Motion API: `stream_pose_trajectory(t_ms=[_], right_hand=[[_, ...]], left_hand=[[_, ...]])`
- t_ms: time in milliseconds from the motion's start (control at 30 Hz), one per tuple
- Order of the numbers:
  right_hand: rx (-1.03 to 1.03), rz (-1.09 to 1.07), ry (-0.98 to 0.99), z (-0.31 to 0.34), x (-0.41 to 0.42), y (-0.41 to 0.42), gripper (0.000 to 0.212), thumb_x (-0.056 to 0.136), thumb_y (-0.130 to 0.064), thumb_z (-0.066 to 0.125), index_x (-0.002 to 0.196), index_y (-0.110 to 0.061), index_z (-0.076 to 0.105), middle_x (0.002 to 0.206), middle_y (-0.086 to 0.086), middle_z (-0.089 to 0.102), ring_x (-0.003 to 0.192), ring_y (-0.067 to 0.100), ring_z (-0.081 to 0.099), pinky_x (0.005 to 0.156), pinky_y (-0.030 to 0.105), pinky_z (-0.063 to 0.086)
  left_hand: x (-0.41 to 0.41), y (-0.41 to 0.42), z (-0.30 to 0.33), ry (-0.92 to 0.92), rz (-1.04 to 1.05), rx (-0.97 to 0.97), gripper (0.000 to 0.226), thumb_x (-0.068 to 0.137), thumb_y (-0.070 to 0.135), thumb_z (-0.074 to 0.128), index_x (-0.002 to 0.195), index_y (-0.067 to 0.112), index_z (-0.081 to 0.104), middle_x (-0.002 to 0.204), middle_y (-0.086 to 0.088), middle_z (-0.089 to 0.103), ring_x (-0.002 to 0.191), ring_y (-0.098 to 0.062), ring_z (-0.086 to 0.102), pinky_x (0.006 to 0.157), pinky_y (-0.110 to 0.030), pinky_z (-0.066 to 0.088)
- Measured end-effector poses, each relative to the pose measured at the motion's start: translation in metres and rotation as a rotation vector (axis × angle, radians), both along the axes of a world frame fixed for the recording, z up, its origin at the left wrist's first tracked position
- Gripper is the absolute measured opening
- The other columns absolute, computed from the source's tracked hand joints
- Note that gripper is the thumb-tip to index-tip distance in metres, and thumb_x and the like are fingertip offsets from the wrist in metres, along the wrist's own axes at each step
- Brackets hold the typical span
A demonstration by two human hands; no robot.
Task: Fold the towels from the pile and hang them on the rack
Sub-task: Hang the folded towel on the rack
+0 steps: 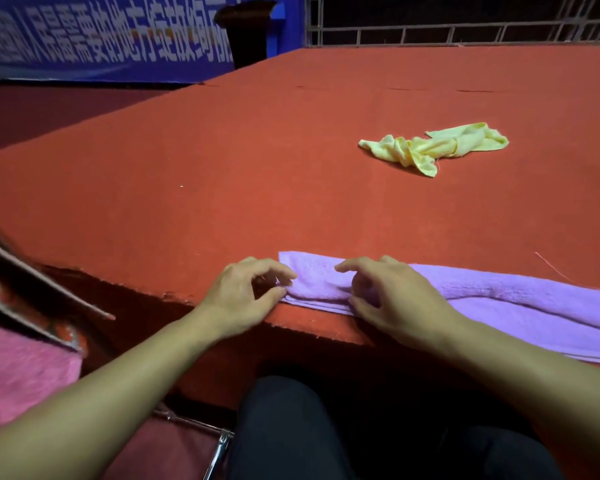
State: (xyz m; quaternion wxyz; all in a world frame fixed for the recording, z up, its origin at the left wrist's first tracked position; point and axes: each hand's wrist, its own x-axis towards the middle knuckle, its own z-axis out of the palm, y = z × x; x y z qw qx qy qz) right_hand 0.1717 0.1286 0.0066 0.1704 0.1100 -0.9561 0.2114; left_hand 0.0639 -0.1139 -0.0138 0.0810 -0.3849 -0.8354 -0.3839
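A purple towel (492, 299) lies folded lengthwise along the near edge of the red platform (257, 161), running off to the right. My left hand (243, 296) pinches the towel's near left corner between thumb and fingers. My right hand (392, 299) rests on the towel just to the right, thumb at its near edge and fingers curled over the cloth. A crumpled yellow towel (437, 147) sits farther back on the right. At the lower left, a pink towel (18, 372) hangs over a metal rack (42, 285).
The red platform's near edge (222, 313) is frayed, and my dark-trousered legs (291, 431) sit below it. A blue banner with white characters (101, 39) hangs behind on the left, with a dark stand (250, 32) and metal railing (465, 29) at the back.
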Motion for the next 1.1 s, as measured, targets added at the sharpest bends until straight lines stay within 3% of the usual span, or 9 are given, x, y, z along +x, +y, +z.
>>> stream_pose_trajectory(t_ms=[133, 233, 333, 467, 567, 800, 900, 1000, 1100], right_hand=[[0.009, 0.007, -0.045, -0.004, 0.005, 0.000, 0.040, 0.087, -0.023, 0.064, 0.125, -0.031, 0.055, 0.085, -0.017, 0.062, 0.084, 0.009, 0.049, 0.079, 0.033, 0.045], [-0.012, 0.018, -0.075, -0.002, 0.007, 0.001, 0.042, 0.087, -0.025, 0.066, 0.128, -0.030, 0.054, 0.090, -0.018, 0.062, 0.089, 0.009, 0.050, 0.081, 0.028, 0.043], [-0.011, 0.014, -0.084, -0.002, 0.005, 0.000, 0.041, 0.090, -0.023, 0.063, 0.129, -0.029, 0.054, 0.091, -0.018, 0.064, 0.090, 0.009, 0.048, 0.083, 0.029, 0.043], [0.045, 0.013, -0.073, -0.002, 0.004, -0.002, 0.038, 0.094, -0.024, 0.058, 0.131, -0.027, 0.052, 0.090, -0.018, 0.062, 0.088, 0.011, 0.047, 0.082, 0.032, 0.043], [0.052, 0.013, -0.041, -0.001, 0.003, -0.003, 0.038, 0.096, -0.024, 0.056, 0.134, -0.024, 0.051, 0.092, -0.014, 0.063, 0.091, 0.017, 0.050, 0.082, 0.034, 0.043], [-0.054, -0.014, 0.018, 0.001, -0.004, -0.003, 0.042, 0.095, -0.022, 0.056, 0.135, -0.025, 0.047, 0.090, -0.020, 0.057, 0.081, 0.005, 0.041, 0.075, 0.022, 0.032], [0.015, 0.038, -0.033, -0.001, 0.002, -0.007, 0.040, 0.093, -0.022, 0.055, 0.133, -0.024, 0.050, 0.092, -0.011, 0.064, 0.086, 0.015, 0.050, 0.079, 0.032, 0.042], [0.154, 0.057, -0.095, -0.002, 0.007, -0.009, 0.043, 0.091, -0.033, 0.056, 0.133, -0.026, 0.050, 0.102, -0.010, 0.064, 0.096, 0.018, 0.053, 0.087, 0.036, 0.044], [0.021, 0.009, -0.027, 0.005, 0.001, -0.013, 0.039, 0.093, -0.035, 0.053, 0.131, -0.027, 0.052, 0.100, -0.009, 0.065, 0.094, 0.018, 0.054, 0.085, 0.038, 0.046]], left_hand=[[0.005, 0.003, -0.002, 0.045, -0.043, -0.031, 0.024, 0.078, 0.021, 0.069, 0.102, 0.028, 0.071, 0.096, 0.024, 0.066, 0.081, -0.004, 0.060, 0.076, -0.006, 0.041], [0.005, 0.005, 0.000, 0.055, -0.068, -0.062, 0.028, 0.077, 0.031, 0.073, 0.105, 0.029, 0.069, 0.090, 0.023, 0.067, 0.083, -0.002, 0.059, 0.076, -0.005, 0.039], [0.001, 0.007, 0.002, 0.029, -0.063, -0.094, 0.027, 0.081, 0.024, 0.076, 0.105, 0.032, 0.068, 0.090, 0.022, 0.068, 0.085, -0.006, 0.060, 0.077, -0.005, 0.039], [-0.004, 0.008, 0.001, 0.142, -0.044, -0.170, 0.025, 0.084, 0.036, 0.066, 0.108, 0.027, 0.069, 0.088, 0.024, 0.062, 0.082, 0.001, 0.053, 0.078, -0.005, 0.035], [-0.003, 0.009, 0.001, 0.195, -0.035, -0.142, 0.026, 0.086, 0.031, 0.065, 0.111, 0.023, 0.068, 0.087, 0.023, 0.059, 0.078, 0.002, 0.047, 0.079, 0.000, 0.032], [-0.003, 0.007, 0.010, 0.248, -0.022, -0.055, 0.022, 0.088, 0.025, 0.064, 0.110, 0.027, 0.063, 0.080, 0.026, 0.053, 0.074, -0.001, 0.045, 0.076, -0.004, 0.035], [-0.002, 0.001, 0.002, 0.254, -0.081, -0.125, 0.024, 0.090, 0.035, 0.059, 0.112, 0.026, 0.065, 0.087, 0.020, 0.058, 0.077, -0.002, 0.048, 0.078, -0.008, 0.038], [0.003, -0.002, -0.005, 0.253, -0.090, -0.193, 0.025, 0.089, 0.037, 0.058, 0.111, 0.026, 0.065, 0.092, 0.019, 0.062, 0.081, -0.007, 0.052, 0.081, -0.022, 0.045], [0.008, 0.011, 0.007, 0.337, 0.015, -0.106, 0.022, 0.091, 0.029, 0.053, 0.105, 0.021, 0.068, 0.089, 0.011, 0.065, 0.080, -0.017, 0.053, 0.081, -0.030, 0.045]])
